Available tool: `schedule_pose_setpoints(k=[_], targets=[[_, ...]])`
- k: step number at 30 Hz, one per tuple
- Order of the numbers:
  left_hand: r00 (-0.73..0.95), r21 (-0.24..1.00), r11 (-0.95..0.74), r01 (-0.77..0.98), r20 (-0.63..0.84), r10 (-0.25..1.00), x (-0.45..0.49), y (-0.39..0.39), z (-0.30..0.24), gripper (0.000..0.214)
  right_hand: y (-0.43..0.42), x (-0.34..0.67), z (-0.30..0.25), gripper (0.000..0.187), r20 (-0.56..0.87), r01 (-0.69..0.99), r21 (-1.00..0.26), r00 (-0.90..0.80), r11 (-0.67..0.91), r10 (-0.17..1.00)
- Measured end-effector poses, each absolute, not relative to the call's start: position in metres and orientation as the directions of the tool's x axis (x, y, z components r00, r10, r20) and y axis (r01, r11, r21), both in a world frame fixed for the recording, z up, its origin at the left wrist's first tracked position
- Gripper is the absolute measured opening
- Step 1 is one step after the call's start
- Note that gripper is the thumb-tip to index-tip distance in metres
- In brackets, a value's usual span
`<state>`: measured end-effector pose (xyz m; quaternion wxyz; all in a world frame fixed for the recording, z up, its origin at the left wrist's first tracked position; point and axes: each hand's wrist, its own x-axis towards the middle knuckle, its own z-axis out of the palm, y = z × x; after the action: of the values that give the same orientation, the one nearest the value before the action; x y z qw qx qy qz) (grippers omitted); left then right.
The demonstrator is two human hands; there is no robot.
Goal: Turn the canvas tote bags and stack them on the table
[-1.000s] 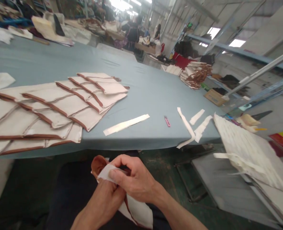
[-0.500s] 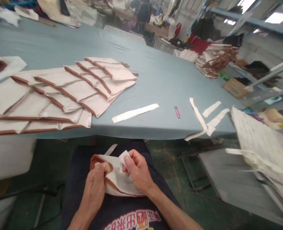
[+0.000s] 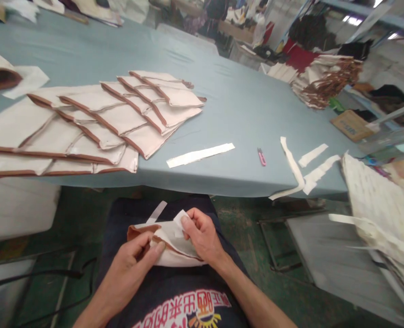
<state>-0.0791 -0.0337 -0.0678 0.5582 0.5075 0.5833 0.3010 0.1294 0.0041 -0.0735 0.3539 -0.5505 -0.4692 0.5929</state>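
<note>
Across my lap lies a cream fabric piece with brown trim, folded like a pouch, with a brown inside showing at its left end. My left hand pinches its brown-trimmed edge between thumb and fingers. Over the right part of the fabric, my right hand is closed on a small white strip, held between thumb and curled fingers. Whether those fingers also grip the cloth is hidden. Beyond the fabric, another narrow white strip lies on my dark apron.
In front stands a table with a blue-grey cover. Overlapping cream, brown-edged pieces lie on its left, with a long pale strip, pink thread snips and several loose strips rightward. A stacked fabric pile sits at far right.
My left hand has come out of the pouch's opening and now pinches the trimmed edge, with the opening flatter. My right hand keeps the white strip. The view has shifted slightly.
</note>
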Motion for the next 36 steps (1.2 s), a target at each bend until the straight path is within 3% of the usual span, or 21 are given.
schedule_pose_setpoints(k=[6, 9, 18, 36], targets=[[0.156, 0.960, 0.164, 0.226, -0.201, 0.967, -0.068, -0.006, -0.032, 0.041, 0.006, 0.148, 0.022, 0.038, -0.256, 0.252, -0.950, -0.297, -0.183, 0.920], [0.204, 0.975, 0.080, 0.208, -0.123, 0.971, -0.066, 0.003, -0.014, 0.035, 0.006, 0.144, 0.043, 0.031, -0.214, 0.351, -0.931, -0.312, -0.097, 0.926], [0.234, 0.975, -0.093, 0.202, 0.044, 0.971, -0.067, 0.006, -0.003, 0.029, 0.016, 0.136, 0.041, 0.031, -0.161, 0.427, -0.903, -0.255, -0.038, 0.953], [0.193, 0.964, -0.070, 0.255, 0.021, 0.981, -0.067, 0.013, -0.003, 0.031, 0.025, 0.128, 0.037, 0.028, -0.204, 0.569, -0.821, -0.212, -0.049, 0.956]])
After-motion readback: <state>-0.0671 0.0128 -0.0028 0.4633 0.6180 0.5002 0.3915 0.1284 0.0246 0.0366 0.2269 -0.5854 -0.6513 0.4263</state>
